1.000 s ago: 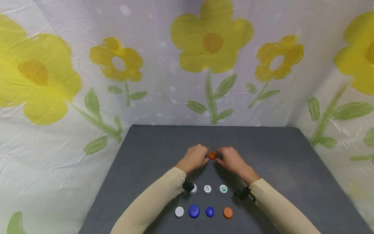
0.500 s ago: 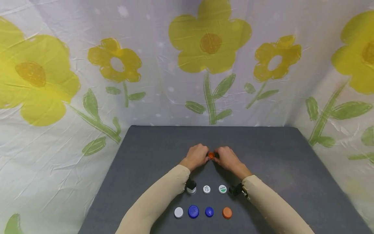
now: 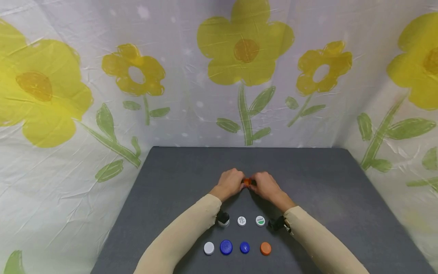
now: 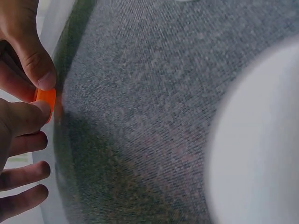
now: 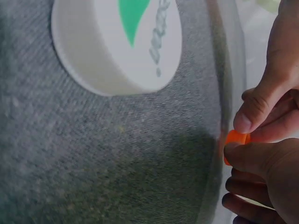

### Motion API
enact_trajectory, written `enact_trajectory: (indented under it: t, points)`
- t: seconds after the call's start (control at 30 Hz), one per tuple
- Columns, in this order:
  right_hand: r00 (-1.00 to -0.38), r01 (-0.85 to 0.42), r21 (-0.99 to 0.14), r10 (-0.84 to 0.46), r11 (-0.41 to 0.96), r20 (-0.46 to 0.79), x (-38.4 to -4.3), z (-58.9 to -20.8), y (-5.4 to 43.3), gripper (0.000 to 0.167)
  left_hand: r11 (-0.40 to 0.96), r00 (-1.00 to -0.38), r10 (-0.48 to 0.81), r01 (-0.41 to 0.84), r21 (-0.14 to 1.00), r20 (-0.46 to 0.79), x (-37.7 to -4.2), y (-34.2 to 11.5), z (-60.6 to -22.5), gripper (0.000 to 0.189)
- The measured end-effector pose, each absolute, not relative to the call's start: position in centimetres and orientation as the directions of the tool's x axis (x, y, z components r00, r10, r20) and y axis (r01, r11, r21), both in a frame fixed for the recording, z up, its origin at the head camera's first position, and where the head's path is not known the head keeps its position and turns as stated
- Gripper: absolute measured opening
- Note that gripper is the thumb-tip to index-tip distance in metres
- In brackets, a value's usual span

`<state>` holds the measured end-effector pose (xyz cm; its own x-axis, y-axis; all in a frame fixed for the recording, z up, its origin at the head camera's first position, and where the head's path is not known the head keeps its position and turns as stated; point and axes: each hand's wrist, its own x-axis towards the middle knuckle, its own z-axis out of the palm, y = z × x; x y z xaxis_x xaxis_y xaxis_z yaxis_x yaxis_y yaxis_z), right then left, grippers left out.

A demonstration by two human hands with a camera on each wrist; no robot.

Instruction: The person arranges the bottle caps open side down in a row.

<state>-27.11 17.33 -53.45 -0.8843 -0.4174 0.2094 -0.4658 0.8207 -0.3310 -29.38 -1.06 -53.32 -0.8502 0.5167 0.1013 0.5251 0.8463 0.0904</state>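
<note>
Both hands meet over the middle of the dark table around a small orange bottle cap [image 3: 247,182]. My left hand [image 3: 230,183] pinches its left side between thumb and fingers. From the other side, my right hand [image 3: 267,185] pinches the same cap. In the left wrist view the orange cap [image 4: 46,101] stands on edge between both thumbs, and the left hand's other fingers spread loosely below. The right wrist view shows both thumbs pressed on the orange cap [image 5: 237,138]; fingers cover part of it.
Nearer the body, white caps lie in a row: one [image 3: 224,223] partly behind the left wrist camera, one [image 3: 241,221] printed, one [image 3: 260,220] with green. A front row has a white [image 3: 209,248], two blue [image 3: 226,247] and an orange cap [image 3: 265,248]. Flowered cloth [image 3: 184,114] hangs behind.
The right hand has moved left and closed its fingers onto the orange cap, which the left hand was holding. The cap has since tilted a little.
</note>
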Motion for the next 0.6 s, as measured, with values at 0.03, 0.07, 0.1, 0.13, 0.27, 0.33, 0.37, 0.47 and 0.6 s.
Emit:
enact_trajectory:
  t: [0.03,0.07,0.1,0.13,0.27,0.33,0.37,0.47,0.6]
  points:
    - [-0.882,-0.471,-0.334,-0.419,0.817,0.216,-27.0,-53.4,17.4,0.014,0.844,-0.848,0.52,0.528,0.091,0.104,-29.3,-1.1,-53.3,0.014]
    - [-0.878,-0.476,-0.335,-0.422,0.813,0.226,-26.9,-53.4,17.5,0.015,0.843,-0.847,0.522,0.53,0.09,0.104,-29.2,-1.2,-53.2,0.014]
    - [-0.875,-0.482,-0.334,-0.424,0.81,0.236,-26.8,-53.3,17.5,0.015,0.841,-0.845,0.524,0.533,0.089,0.107,-29.1,-1.3,-53.0,0.013]
    - [-0.87,-0.491,-0.333,-0.427,0.805,0.247,-26.7,-53.2,17.5,0.015,0.839,-0.842,0.527,0.537,0.087,0.111,-28.9,-1.4,-52.9,0.013]
    - [-0.854,-0.514,-0.333,-0.437,0.79,0.281,-26.0,-52.6,17.5,0.015,0.832,-0.831,0.538,0.55,0.068,0.138,-28.3,-1.8,-52.3,0.011]
    - [-0.846,-0.526,-0.331,-0.444,0.784,0.294,-25.7,-52.3,17.4,0.014,0.828,-0.823,0.544,0.558,0.053,0.164,-28.0,-2.0,-52.1,0.009]
    - [-0.843,-0.53,-0.327,-0.446,0.782,0.301,-25.5,-52.1,17.3,0.014,0.827,-0.819,0.546,0.561,0.045,0.176,-27.8,-2.1,-52.0,0.009]
    - [-0.83,-0.548,-0.314,-0.458,0.776,0.317,-25.0,-51.7,17.3,0.013,0.82,-0.808,0.553,0.571,0.038,0.202,-27.3,-2.4,-51.5,0.009]
    - [-0.814,-0.572,-0.307,-0.48,0.761,0.327,-24.2,-51.1,17.3,0.018,0.808,-0.802,0.56,0.584,0.077,0.207,-26.3,-2.8,-50.8,0.012]
